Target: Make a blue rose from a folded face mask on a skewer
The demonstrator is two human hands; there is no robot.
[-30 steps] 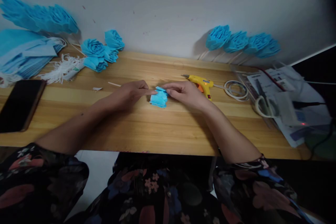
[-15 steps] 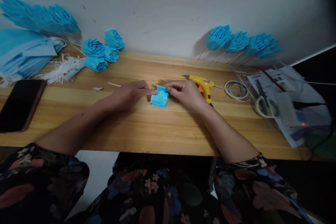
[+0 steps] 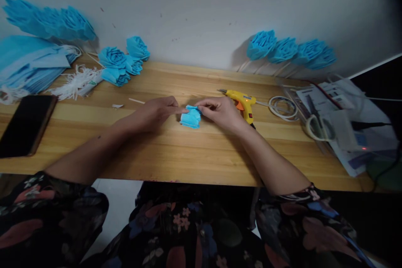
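A small piece of light blue pleated fabric lies on the wooden table between my two hands. The outstretched index finger of my left hand presses on its upper left side, the other fingers curled under. At its top right edge, my right hand pinches the fabric between thumb and fingers, and a fold there bends over. Just behind my right hand rests a yellow glue gun with an orange trigger, partly covered by the hand. A thin wooden stick pokes out beyond my left hand.
Blue fabric flowers and a bundle of white ear loops lie at left, near stacked blue masks and a phone. More flowers on sticks lean against the wall. At right are a coiled cord, tape roll and papers.
My right fingers have moved slightly left and folded the fabric's top edge inward, so the piece looks shorter. My left hand keeps its place on it.
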